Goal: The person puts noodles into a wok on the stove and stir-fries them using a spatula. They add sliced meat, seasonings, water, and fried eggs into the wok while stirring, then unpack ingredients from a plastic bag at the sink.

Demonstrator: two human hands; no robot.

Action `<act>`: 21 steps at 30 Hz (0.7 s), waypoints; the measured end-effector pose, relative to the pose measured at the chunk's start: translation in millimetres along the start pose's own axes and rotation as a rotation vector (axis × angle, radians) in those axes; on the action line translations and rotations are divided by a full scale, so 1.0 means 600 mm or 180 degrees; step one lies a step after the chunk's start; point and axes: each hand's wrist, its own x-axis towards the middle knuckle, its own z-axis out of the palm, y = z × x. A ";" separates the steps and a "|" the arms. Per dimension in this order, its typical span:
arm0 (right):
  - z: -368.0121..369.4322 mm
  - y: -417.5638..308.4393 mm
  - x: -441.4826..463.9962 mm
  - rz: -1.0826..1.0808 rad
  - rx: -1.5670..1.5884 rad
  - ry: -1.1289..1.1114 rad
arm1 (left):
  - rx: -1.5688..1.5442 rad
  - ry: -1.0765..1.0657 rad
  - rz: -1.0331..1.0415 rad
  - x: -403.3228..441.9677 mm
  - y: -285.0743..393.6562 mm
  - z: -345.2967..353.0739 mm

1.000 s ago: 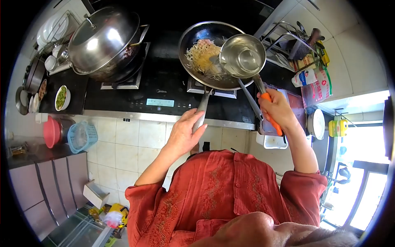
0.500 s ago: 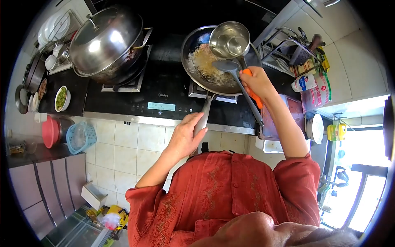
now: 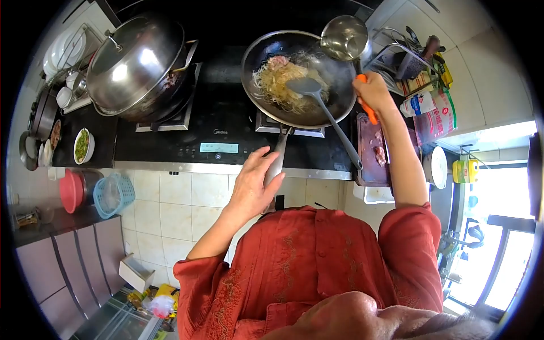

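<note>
My left hand (image 3: 255,179) is around the wok's grey handle, thumb on one side and fingers loosely spread on the other. The wok (image 3: 249,93) sits on the right burner, with pale thin strands (image 3: 275,85) and a bit of pinkish meat (image 3: 277,62) in it. A grey spatula (image 3: 326,105) rests in the wok, its handle lying over the near rim. My right hand (image 3: 372,90) is closed on the orange handle of a metal ladle (image 3: 344,38). The ladle's bowl is over the wok's far right rim and holds some liquid.
A large lidded pot (image 3: 136,68) stands on the left burner. Left of it is a bowl of chopped greens (image 3: 84,146). On the right lie a tray with meat scraps (image 3: 372,153), a utensil rack (image 3: 391,54) and a pink packet (image 3: 439,120).
My right hand has carried the ladle up and right, from over the strands to the wok's far right rim. The left hand's fingers have loosened on the handle. The meat tray is less covered.
</note>
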 end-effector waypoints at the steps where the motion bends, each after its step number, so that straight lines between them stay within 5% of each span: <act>1: -0.013 0.009 -0.007 0.0039 0.0057 0.0049 | 0.0059 0.0036 0.0057 0.000 -0.001 0.001; 11: -0.073 0.057 -0.111 0.0291 0.0302 0.0013 | -0.0051 0.0153 0.0123 0.003 0.043 -0.001; 18: -0.120 0.121 -0.155 0.0764 0.2874 -0.0538 | -0.0178 0.0167 0.0370 -0.015 0.089 0.005; 21: -0.142 0.136 -0.185 0.0957 0.3344 -0.0261 | -0.0427 0.0011 0.0353 -0.022 0.105 0.013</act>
